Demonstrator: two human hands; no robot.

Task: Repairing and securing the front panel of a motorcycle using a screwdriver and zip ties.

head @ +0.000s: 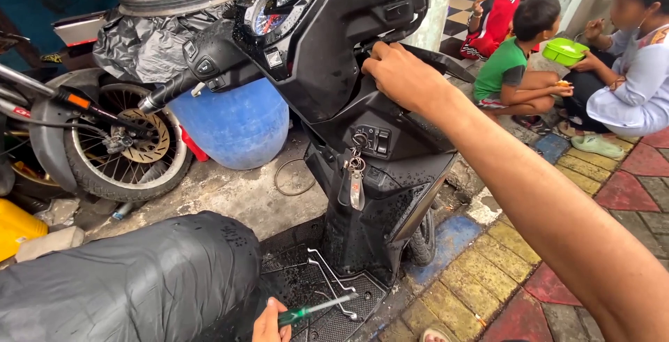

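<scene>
Your right hand [401,73] grips the edge of the scooter's front panel [390,140] under the handlebar [209,70], fingers curled over it, while your left hand [270,324], low beside the seat [125,279], pinches a green-handled screwdriver [317,309] over the crowded footboard [327,300].

Outdoor repair spot in flat daylight

Grey concrete ground [230,195] is meeting a pavement of yellow, red and blue paving bricks [529,258] on the right. A blue barrel [233,122] is standing near a parked motorbike wheel [125,140], with a black plastic sheet [146,46] lying over things behind it. Three people [550,56] are sitting on the pavement, one holding a green bowl [564,50], beside a checkered floor [460,7].
</scene>
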